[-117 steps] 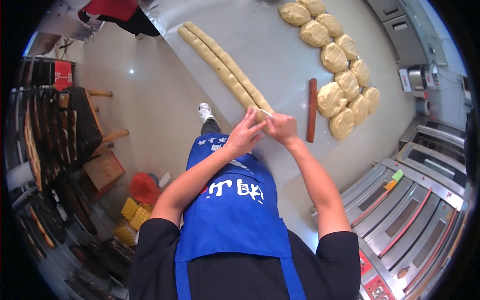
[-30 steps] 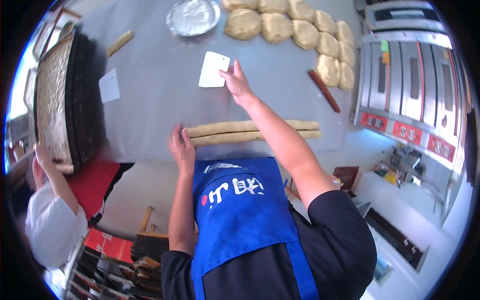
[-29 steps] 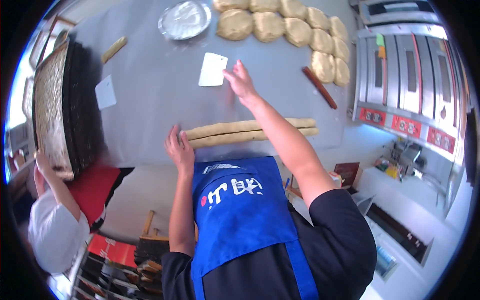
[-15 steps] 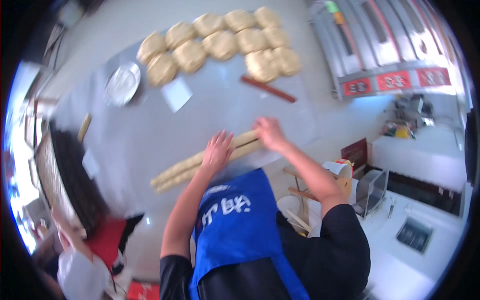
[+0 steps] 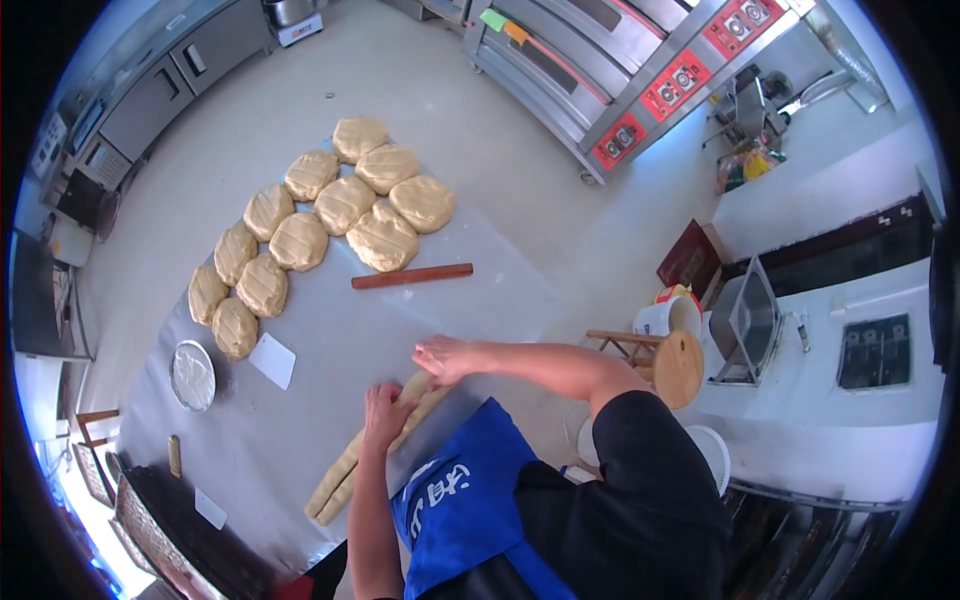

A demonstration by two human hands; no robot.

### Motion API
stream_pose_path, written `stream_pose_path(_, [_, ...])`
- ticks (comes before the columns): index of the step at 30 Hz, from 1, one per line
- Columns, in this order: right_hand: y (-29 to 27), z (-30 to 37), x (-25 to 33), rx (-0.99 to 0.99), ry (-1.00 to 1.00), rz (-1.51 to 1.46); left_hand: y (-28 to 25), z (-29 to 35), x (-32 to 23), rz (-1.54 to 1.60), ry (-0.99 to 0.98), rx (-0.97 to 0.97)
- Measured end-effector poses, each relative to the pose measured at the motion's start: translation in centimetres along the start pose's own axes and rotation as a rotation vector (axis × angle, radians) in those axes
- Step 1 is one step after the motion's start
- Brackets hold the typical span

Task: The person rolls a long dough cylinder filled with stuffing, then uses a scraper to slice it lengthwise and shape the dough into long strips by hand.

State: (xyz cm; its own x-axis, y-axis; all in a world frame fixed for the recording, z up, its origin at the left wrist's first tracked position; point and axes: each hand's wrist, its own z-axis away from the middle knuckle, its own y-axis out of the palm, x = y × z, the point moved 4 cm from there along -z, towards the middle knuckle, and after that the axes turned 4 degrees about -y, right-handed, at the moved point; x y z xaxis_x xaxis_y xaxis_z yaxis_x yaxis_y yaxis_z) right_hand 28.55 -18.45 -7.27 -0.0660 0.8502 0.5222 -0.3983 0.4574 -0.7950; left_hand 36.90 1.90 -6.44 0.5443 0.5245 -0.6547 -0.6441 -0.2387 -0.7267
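Dough strips (image 5: pixel 412 420), two, paired on table (image 5: pixel 300 425); left hand (image 5: pixel 383 414) laid across, thumb apart; right hand (image 5: pixel 447 358) curled at upper end, grip unclear. Dough mounds (image 5: pixel 344 205), twelve; white scrapers (image 5: pixel 272 361), two; brown stick (image 5: pixel 412 276), one.

The left hand (image 5: pixel 384 416), thumb held out, sits just beside the right hand (image 5: pixel 446 360).

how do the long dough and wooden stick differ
The long dough is pale yellow; the wooden stick, reddish brown. The long dough has a lengthwise groove; the wooden stick, none. The left hand and right hand touch the long dough, not the wooden stick. Dough and stick both lie on the table.
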Motion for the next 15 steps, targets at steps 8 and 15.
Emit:
stream_pose_path(8, [-2.9,-2.4,-2.0,0.234,0.107,-0.302,-0.2,-1.8,3.3,0.421,-0.313,0.242])
stream_pose_path(15, [-5.1,-6.7,0.0,-0.049,-0.139,0.21,-3.0,2.2,2.8,0.123,-0.321,-0.085])
